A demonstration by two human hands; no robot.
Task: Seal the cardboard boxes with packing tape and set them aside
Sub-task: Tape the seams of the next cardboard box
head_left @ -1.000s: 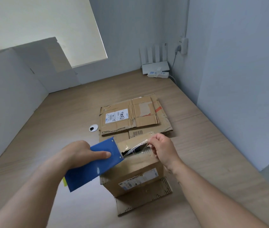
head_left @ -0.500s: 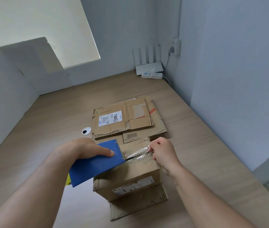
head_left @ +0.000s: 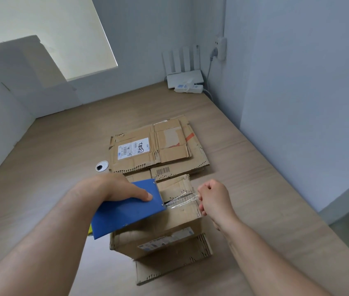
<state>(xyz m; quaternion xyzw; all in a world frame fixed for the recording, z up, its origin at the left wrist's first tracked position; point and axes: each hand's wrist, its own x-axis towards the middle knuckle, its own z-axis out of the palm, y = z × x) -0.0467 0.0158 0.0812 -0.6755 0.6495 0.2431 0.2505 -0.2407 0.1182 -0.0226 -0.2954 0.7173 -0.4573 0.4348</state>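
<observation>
Over the last second the right hand (head_left: pixel 214 197) has carried the free end of the packing tape (head_left: pixel 182 202) from above the middle of the cardboard box (head_left: pixel 160 233) out to its right top edge. The strip, which stood lifted off the flaps, now lies low and stretched across them. The left hand (head_left: pixel 113 186) has hardly moved: it grips the blue tape dispenser (head_left: pixel 126 212) at the left side of the box top, thumb laid flat along its face. The right hand's fingers are curled and pinch the tape end.

I judge the strip is drawn out far enough to span the seam and is about to be pressed down (it does not look stuck yet). A dark gap shows between the flaps just under the tape, so they are not fully closed, and the tape may bridge them loosely unless they are pushed together first.

The box stands on the wooden counter (head_left: pixel 62 146), close to the person, on a flat sheet of cardboard (head_left: pixel 169 265). Just behind it lies a stack of flattened cardboard boxes (head_left: pixel 158 148), which crowds the far side. Left of that stack there is a cable grommet (head_left: pixel 102 166). A white router (head_left: pixel 184 75) and a power strip (head_left: pixel 188 88) sit well apart in the far corner.
</observation>
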